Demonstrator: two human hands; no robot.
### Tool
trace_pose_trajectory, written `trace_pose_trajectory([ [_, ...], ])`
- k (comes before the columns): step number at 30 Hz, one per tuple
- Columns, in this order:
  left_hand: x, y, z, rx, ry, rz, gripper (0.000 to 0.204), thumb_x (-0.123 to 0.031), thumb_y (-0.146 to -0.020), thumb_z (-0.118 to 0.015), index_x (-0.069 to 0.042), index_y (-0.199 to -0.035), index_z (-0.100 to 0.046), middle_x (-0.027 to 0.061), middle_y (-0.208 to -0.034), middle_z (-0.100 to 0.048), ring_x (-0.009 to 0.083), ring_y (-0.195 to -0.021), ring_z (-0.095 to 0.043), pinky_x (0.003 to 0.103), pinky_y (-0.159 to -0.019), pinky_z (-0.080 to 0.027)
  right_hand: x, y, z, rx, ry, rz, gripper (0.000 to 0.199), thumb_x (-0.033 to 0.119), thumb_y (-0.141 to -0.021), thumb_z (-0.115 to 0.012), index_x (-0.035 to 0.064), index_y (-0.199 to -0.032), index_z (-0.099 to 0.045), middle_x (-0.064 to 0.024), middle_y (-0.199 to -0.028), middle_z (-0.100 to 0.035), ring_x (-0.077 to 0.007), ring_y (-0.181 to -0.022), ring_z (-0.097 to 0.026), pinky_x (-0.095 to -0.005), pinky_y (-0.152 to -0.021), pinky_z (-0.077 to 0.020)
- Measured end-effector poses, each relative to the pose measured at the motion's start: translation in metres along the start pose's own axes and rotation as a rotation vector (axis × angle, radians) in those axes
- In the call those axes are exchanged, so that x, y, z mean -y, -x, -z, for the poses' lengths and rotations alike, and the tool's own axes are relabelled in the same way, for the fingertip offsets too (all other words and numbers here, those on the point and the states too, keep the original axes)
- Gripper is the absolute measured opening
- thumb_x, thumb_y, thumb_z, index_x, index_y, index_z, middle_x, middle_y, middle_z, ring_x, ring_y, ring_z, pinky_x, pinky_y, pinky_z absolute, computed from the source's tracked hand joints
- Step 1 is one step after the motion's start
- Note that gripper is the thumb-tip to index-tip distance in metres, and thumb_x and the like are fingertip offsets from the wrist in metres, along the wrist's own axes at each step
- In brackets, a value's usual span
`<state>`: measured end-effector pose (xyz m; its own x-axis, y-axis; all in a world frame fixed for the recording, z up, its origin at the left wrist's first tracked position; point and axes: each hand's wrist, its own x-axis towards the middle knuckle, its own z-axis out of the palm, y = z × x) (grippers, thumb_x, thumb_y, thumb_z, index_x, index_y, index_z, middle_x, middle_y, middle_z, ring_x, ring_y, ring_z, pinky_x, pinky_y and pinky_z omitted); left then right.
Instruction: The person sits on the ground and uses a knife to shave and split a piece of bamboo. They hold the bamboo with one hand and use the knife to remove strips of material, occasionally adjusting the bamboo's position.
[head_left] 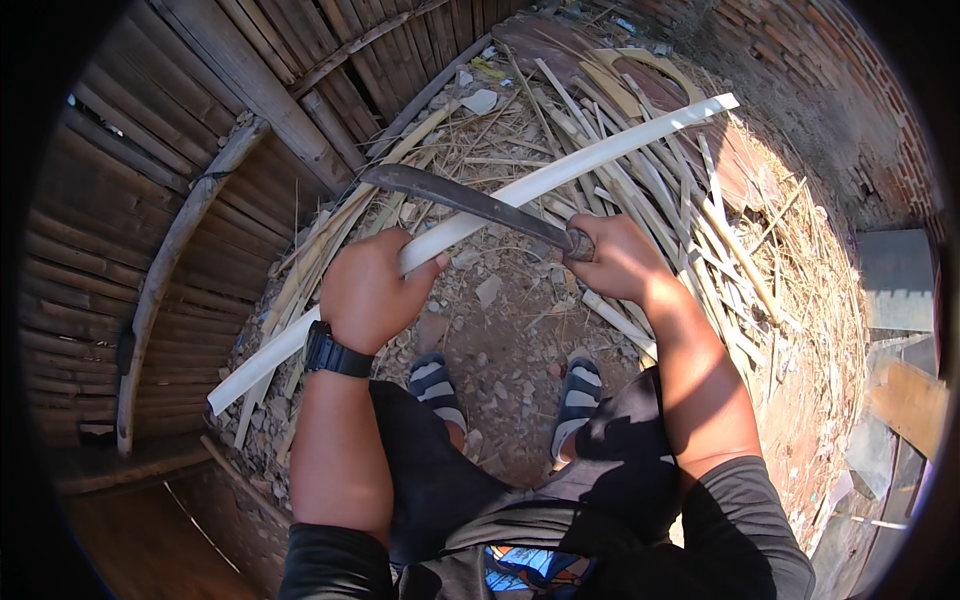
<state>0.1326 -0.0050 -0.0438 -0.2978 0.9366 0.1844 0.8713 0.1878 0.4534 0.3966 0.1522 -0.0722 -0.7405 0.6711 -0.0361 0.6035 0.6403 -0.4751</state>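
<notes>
curved knife (pixel 430 187) over pale strip (pixel 570 165)

left hand (pixel 370 288): fingers closed round the strip, which slants above the littered ground (pixel 510 350). right hand (pixel 622 258): fingers closed on the knife handle. blade crosses just beyond the left thumb; can't tell if it's biting. i'd brace the strip, go shallow, stroke away from that thumb.

I'm counting two hands (pixel 375 285) (pixel 620 260), one curved knife (pixel 430 191), one long white strip (pixel 620 147), one watch (pixel 335 352) and two feet (pixel 437 388) (pixel 577 400). Loose strips (pixel 650 213)? Loads (honestly too tangled to count).
</notes>
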Motion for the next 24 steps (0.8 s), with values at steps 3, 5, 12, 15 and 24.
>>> trace_pose_trajectory([
  [3,-0.002,-0.001,0.002,0.026,0.039,0.006,0.037,-0.036,-0.082,-0.078,0.000,-0.089,-0.070,0.0182,-0.067,-0.065,0.0342,-0.063,-0.066,0.042,-0.060,-0.050,-0.026,0.000,0.008,-0.060,-0.047,-0.085,0.035,0.031,-0.084,-0.074,0.0043,-0.107,-0.068,-0.0207,-0.082,-0.069,-0.0354,-0.082,-0.068,-0.0433,-0.075,-0.0517],
  [5,-0.001,-0.004,0.001,0.021,0.063,0.015,0.037,-0.035,-0.083,-0.078,0.000,-0.091,-0.071,0.0186,-0.068,-0.066,0.0338,-0.064,-0.066,0.041,-0.061,-0.050,-0.084,-0.003,0.003,-0.286,-0.295,-0.270,0.041,0.031,-0.082,-0.077,0.0010,-0.108,-0.067,-0.0186,-0.082,-0.069,-0.0270,-0.079,-0.068,-0.0383,-0.075,-0.0518],
  [12,0.008,0.000,0.000,-0.023,0.042,-0.017,0.038,-0.035,-0.084,-0.077,0.001,-0.093,-0.071,0.0184,-0.069,-0.066,0.0329,-0.064,-0.066,0.041,-0.061,-0.050,-0.006,-0.003,0.002,-0.057,0.016,-0.031,0.037,0.027,-0.082,-0.075,-0.0002,-0.106,-0.065,-0.0226,-0.084,-0.068,-0.0374,-0.082,-0.068,-0.0419,-0.076,-0.0524],
  [15,0.005,-0.002,0.002,0.014,0.068,-0.001,0.040,-0.041,-0.083,-0.076,-0.002,-0.089,-0.071,0.0179,-0.069,-0.066,0.0354,-0.067,-0.066,0.044,-0.062,-0.051,-0.033,0.001,0.005,-0.149,-0.077,-0.023,0.027,0.023,-0.083,-0.075,0.0001,-0.091,-0.063,-0.0122,-0.069,-0.060,-0.0224,-0.066,-0.058,-0.0373,-0.065,-0.0471],
  [24,0.005,-0.001,0.005,-0.040,0.035,0.017,0.037,-0.037,-0.083,-0.077,-0.001,-0.089,-0.070,0.0172,-0.067,-0.065,0.0352,-0.065,-0.066,0.043,-0.061,-0.050,-0.021,0.001,0.003,-0.110,-0.047,-0.072,0.038,0.032,-0.080,-0.076,0.0034,-0.104,-0.067,-0.0218,-0.086,-0.068,-0.0364,-0.083,-0.066,-0.0407,-0.080,-0.0511],
])
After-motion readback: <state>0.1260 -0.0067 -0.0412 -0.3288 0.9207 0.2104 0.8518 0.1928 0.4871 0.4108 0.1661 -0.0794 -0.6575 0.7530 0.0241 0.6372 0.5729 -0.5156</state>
